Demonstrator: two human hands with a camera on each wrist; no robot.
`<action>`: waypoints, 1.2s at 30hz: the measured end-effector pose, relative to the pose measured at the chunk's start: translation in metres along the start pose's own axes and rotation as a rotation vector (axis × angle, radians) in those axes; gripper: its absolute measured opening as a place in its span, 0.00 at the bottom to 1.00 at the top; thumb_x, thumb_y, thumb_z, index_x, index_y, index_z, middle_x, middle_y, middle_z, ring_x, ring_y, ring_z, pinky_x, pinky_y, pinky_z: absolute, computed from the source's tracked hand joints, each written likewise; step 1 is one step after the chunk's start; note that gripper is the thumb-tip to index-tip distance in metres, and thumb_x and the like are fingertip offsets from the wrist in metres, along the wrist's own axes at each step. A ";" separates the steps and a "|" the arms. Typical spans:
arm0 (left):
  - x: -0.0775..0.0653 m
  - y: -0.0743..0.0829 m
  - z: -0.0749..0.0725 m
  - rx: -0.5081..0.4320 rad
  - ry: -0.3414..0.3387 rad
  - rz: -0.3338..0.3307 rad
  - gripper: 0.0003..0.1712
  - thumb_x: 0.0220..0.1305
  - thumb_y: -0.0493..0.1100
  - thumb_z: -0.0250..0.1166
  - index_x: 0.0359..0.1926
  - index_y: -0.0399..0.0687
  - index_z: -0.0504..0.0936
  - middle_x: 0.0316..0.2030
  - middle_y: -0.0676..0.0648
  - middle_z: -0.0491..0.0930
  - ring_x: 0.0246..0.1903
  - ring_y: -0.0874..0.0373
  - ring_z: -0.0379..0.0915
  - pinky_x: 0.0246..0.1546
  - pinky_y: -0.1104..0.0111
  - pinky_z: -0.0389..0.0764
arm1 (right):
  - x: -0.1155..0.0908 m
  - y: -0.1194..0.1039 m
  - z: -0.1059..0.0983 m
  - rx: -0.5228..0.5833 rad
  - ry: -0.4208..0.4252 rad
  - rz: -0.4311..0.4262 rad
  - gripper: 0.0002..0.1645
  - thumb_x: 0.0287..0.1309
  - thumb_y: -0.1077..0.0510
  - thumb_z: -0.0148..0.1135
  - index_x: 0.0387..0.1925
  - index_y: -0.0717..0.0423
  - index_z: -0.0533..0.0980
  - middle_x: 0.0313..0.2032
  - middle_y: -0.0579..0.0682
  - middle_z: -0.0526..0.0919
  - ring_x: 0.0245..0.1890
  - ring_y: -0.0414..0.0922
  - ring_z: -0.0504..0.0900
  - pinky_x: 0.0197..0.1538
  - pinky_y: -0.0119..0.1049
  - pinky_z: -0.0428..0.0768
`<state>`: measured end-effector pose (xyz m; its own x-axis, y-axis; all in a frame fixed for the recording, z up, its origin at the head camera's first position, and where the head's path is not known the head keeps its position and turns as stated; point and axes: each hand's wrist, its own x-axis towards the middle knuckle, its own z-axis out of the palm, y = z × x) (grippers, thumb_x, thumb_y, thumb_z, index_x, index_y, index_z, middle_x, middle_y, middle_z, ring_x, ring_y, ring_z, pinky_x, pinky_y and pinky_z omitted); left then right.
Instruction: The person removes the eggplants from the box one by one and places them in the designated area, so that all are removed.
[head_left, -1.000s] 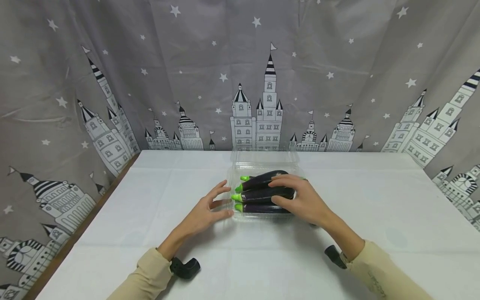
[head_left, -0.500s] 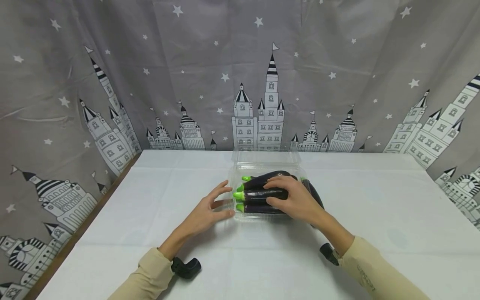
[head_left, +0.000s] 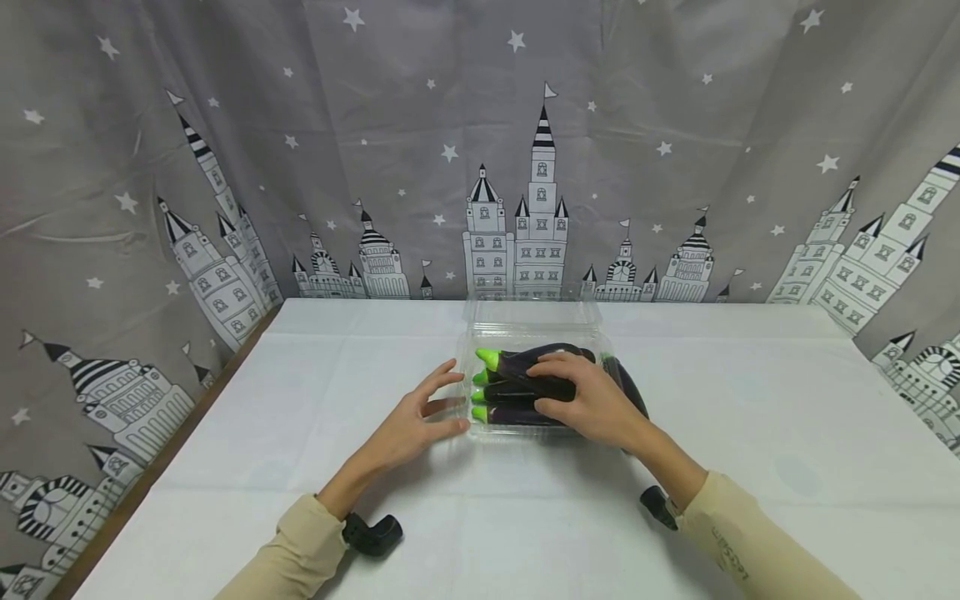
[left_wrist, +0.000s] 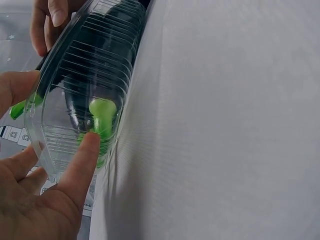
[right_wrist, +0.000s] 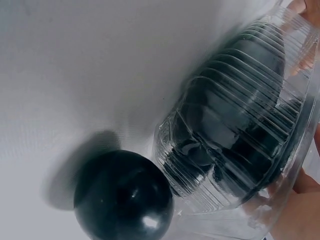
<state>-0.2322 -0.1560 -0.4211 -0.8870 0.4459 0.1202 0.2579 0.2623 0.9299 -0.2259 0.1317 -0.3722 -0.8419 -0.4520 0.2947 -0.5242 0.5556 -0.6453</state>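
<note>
A clear plastic clamshell container (head_left: pixel 480 337) stands mid-table with several dark purple eggplants (head_left: pixel 510 415) lying inside, green stems to the left. My right hand (head_left: pixel 596 404) grips one eggplant (head_left: pixel 517 365) from above; its stem end is tipped up over the others. At the container's left end, my left hand (head_left: pixel 411 427) rests with spread fingers; in the left wrist view a fingertip (left_wrist: pixel 90 142) touches the ribbed wall. Another eggplant (head_left: pixel 626 387) lies on the table against the container's right side, its rounded end (right_wrist: pixel 122 197) large in the right wrist view. The right palm hides part of the gripped eggplant.
The container's raised lid (head_left: pixel 534 313) leans back at the table's far edge. A white cloth covers the table (head_left: pixel 750 400). Behind hangs a grey curtain (head_left: pixel 345 167) printed with castles and stars. Black wrist devices (head_left: pixel 372 535) sit on both forearms.
My right hand shifted slightly left off the right end, uncovering the outside eggplant. The eggplant under it has then swung its stem end up and away from me. The left hand has stayed put.
</note>
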 end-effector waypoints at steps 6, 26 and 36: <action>0.000 -0.001 -0.001 0.002 -0.004 -0.005 0.40 0.62 0.41 0.69 0.72 0.38 0.62 0.77 0.47 0.45 0.65 0.36 0.64 0.62 0.47 0.69 | 0.000 0.002 0.001 -0.013 -0.017 -0.004 0.24 0.57 0.61 0.68 0.57 0.52 0.79 0.59 0.52 0.77 0.62 0.56 0.71 0.61 0.58 0.69; 0.001 -0.001 0.000 0.002 -0.005 -0.015 0.41 0.62 0.41 0.69 0.72 0.38 0.62 0.77 0.46 0.44 0.65 0.36 0.63 0.61 0.48 0.70 | -0.001 0.002 0.003 -0.145 -0.035 -0.062 0.28 0.59 0.74 0.57 0.59 0.51 0.79 0.61 0.58 0.75 0.62 0.60 0.70 0.61 0.61 0.69; 0.000 -0.002 -0.001 0.008 0.000 -0.011 0.41 0.62 0.42 0.69 0.72 0.39 0.62 0.77 0.48 0.45 0.65 0.37 0.63 0.61 0.48 0.70 | -0.001 0.001 0.002 -0.139 -0.039 -0.081 0.28 0.60 0.74 0.56 0.59 0.51 0.79 0.61 0.58 0.74 0.62 0.60 0.70 0.61 0.61 0.69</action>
<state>-0.2333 -0.1575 -0.4225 -0.8896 0.4434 0.1099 0.2513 0.2740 0.9283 -0.2254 0.1318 -0.3743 -0.7918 -0.5247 0.3127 -0.6053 0.6059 -0.5162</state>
